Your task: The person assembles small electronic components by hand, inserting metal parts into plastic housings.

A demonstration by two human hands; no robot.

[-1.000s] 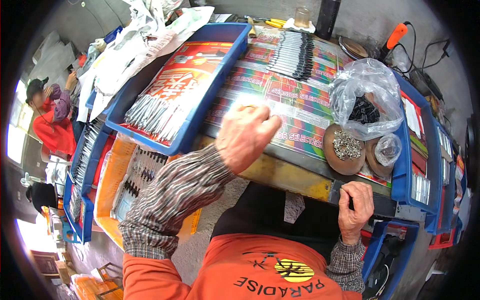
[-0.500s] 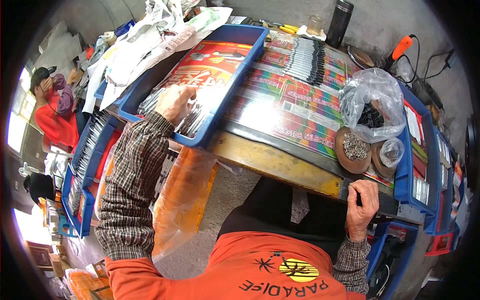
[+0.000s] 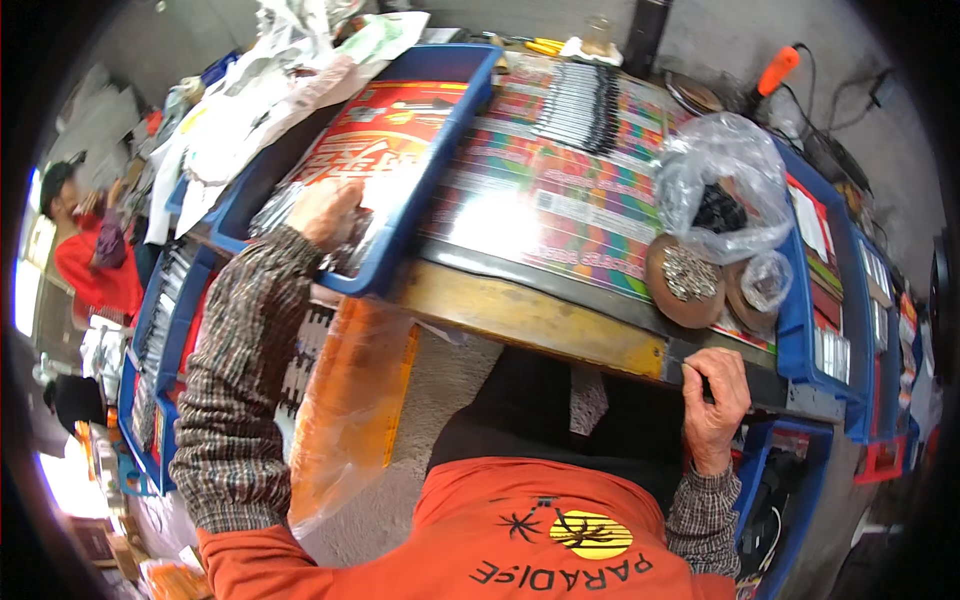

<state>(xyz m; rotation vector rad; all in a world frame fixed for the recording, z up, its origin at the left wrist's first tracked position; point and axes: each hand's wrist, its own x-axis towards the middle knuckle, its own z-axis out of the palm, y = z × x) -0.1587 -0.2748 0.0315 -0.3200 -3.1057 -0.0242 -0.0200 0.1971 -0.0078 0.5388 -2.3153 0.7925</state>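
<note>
Partly over tray (image 3: 465,112), crumpled sheets (image 3: 258,105).

A small workshop, with little parts kept in batches.
The worn, yellow-edged tabletop (image 3: 530,318) carries a neat row of slender rods (image 3: 580,105), a brown bowl (image 3: 662,298) heaped with tiny metal pieces (image 3: 690,272), and a clear plastic bag (image 3: 682,175) with small black pieces (image 3: 720,212) inside. A loaded blue tray (image 3: 375,265) sits at the left, and another blue bin (image 3: 796,345) with stacked bundles stands at the right. At the back, an orange-handled tool (image 3: 778,70) and dark cords lie near a plain grey wall (image 3: 850,45). Below are an orange container (image 3: 350,390) and rough grey floor (image 3: 440,400); at far left, a second person (image 3: 95,275) sits beside more filled trays (image 3: 167,440).
</note>
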